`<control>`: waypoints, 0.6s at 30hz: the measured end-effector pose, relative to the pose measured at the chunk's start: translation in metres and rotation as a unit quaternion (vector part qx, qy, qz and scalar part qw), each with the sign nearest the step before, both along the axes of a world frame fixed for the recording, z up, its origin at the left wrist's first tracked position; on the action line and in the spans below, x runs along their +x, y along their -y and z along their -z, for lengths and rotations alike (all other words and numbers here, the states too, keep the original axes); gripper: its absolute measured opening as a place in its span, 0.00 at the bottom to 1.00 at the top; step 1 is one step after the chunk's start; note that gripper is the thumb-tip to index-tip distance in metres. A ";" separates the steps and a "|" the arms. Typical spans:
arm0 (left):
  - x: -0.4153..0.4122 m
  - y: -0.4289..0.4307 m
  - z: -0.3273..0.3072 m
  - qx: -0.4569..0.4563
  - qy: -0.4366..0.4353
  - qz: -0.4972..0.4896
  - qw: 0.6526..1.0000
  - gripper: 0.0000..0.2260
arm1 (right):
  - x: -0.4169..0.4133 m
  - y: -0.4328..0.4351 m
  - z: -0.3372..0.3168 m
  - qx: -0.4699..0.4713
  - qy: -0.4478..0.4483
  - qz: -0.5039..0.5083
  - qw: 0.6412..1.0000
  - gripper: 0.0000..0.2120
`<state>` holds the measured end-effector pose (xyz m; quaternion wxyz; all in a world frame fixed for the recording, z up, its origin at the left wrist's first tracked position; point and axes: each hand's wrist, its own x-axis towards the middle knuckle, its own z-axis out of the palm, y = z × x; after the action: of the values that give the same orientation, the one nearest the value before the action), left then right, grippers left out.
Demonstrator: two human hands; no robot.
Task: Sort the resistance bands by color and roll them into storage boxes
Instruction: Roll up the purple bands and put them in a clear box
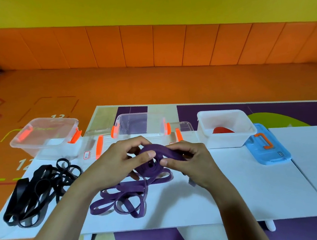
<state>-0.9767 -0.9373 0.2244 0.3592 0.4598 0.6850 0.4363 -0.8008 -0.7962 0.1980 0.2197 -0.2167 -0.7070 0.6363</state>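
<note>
The person is rolling a purple band (151, 163) into a coil, held just above the middle of the white table (246, 192). The left hand (117, 161) grips the coil, with the thumb on its face and the fingers curled behind it. The right hand (188, 161) pinches the free strip and lays it over the top of the coil.

To do this step well, the left hand should probably hold the turns flat and tight, so that the centre does not slip out. The right hand should feed the strip without a twist, each turn exactly over the one below. The free end seems to go down into the loose purple bands (126, 197) near the front edge and may catch there, so a slow pull is likely safer.

A heap of black bands (35, 191) lies at the front left corner. Along the far edge stand a clear box (31, 146) at the left corner, a second clear box (127, 122) in the middle, and a white box (226, 141) with something red (223, 130) inside. A blue lid (268, 154) lies just beside the white box.

The floor (150, 82) is orange, and the wall behind has orange padded panels (166, 42) under yellow paint.
</note>
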 end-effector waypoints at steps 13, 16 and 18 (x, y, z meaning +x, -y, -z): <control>0.017 -0.015 0.015 0.165 0.167 -0.101 0.967 0.12 | -0.008 -0.005 0.002 0.026 -0.041 0.006 0.999 0.10; 0.015 -0.012 0.011 0.151 0.152 -0.083 0.973 0.13 | -0.011 -0.002 0.000 0.056 -0.050 0.024 0.997 0.10; 0.008 -0.008 0.007 0.126 0.103 -0.062 0.985 0.12 | -0.010 -0.004 0.000 0.069 -0.040 0.023 0.997 0.11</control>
<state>-0.9687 -0.9292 0.2178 0.3398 0.4102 0.6112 0.5854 -0.8110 -0.7922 0.1983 0.2767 -0.1920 -0.7347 0.5889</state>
